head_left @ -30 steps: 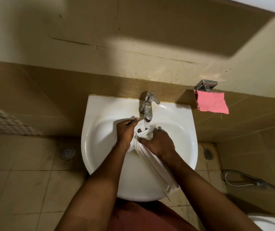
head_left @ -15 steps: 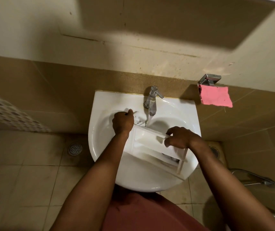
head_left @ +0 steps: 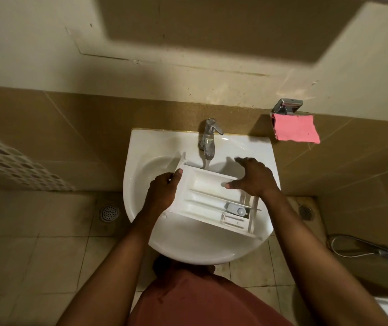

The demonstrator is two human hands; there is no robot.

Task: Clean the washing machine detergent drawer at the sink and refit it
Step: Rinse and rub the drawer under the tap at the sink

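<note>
Dim, warm yellowish indoor light from overhead. Hard-edged broad shadow across upper wall (head_left: 212, 20), with lit band below it. White sink (head_left: 188, 252) brightest area, not blown out. Small glints on chrome tap (head_left: 208, 137). Soft shadow from right hand (head_left: 254, 177) falls on sink behind it; fingertips (head_left: 239, 160) slightly motion-blurred. Floor tiles (head_left: 47, 267) murky. Wide-angle bending of wall lines toward frame edges.

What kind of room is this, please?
Most likely a bathroom. A white washbasin with a chrome tap stands against a tiled wall, the tiled floor has a round floor drain, and a spray hose lies at the right.
</note>
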